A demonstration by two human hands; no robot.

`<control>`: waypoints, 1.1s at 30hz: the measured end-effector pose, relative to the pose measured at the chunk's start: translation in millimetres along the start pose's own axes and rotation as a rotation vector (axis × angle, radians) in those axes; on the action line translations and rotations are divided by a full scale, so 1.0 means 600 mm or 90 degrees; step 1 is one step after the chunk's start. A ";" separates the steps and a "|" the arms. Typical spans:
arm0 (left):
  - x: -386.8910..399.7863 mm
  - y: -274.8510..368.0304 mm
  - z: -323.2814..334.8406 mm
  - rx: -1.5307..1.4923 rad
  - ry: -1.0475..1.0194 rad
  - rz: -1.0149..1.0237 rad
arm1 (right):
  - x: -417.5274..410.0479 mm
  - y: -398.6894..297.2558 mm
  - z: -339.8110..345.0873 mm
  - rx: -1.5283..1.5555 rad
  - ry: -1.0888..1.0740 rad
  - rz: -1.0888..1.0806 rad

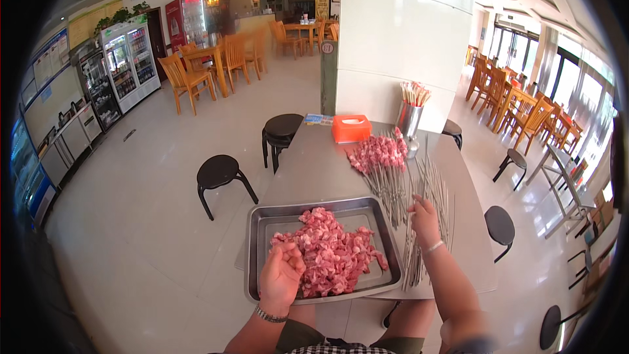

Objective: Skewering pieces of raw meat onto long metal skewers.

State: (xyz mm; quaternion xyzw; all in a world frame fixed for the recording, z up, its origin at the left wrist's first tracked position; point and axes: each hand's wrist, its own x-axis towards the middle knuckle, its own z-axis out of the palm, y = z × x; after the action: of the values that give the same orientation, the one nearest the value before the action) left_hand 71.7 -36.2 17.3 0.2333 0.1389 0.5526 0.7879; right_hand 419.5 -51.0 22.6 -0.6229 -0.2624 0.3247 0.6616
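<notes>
A metal tray (pixel 388 236) with a dark rim stands at the near edge of the table, heaped with chunks of raw meat (pixel 334 255). My left hand (pixel 282 270) is over the tray's left side, palm turned up and fingers curled beside the meat. Whether a piece sits in those fingers cannot be made out. To the right of the tray, my right hand (pixel 423 221) pinches a thin metal skewer (pixel 425 162) that points away from me. Loose bare skewers (pixel 437 182) lie under and around that hand. Farther off, a bundle of loaded meat skewers (pixel 378 155) rests on the table.
At the table's far end are an orange tissue box (pixel 352 129) and a metal canister (pixel 409 114) of sticks. A white-tiled pillar (pixel 403 34) rises behind them. Black stools (pixel 218 172) stand around the metal-topped table (pixel 309 167). Wooden chairs and drink fridges are beyond.
</notes>
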 end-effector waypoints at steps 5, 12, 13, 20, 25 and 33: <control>-0.006 0.016 -0.013 0.034 0.035 0.030 | 0.126 0.056 0.040 -0.111 0.054 -0.118; -0.009 0.014 -0.020 0.506 -0.030 0.098 | 0.159 0.102 0.061 -0.392 0.003 -0.251; -0.011 0.016 -0.020 0.504 -0.028 0.096 | 0.160 0.108 0.061 -0.398 -0.006 -0.214; -0.033 0.045 -0.069 0.977 -0.047 0.098 | 0.126 0.107 0.095 -0.287 -0.028 -0.064; -0.031 0.046 -0.116 0.848 -0.011 0.052 | 0.127 0.114 0.069 -0.226 -0.089 -0.087; -0.032 0.083 -0.056 0.758 0.079 -0.038 | -0.015 0.060 0.008 -0.264 -0.129 -0.150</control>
State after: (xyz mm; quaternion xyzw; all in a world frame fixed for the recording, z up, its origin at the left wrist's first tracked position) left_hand 8.8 -33.1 14.2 0.5982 0.4768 0.3701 0.5271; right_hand 406.2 -54.1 -12.1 -0.6744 -0.4592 0.2452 0.5235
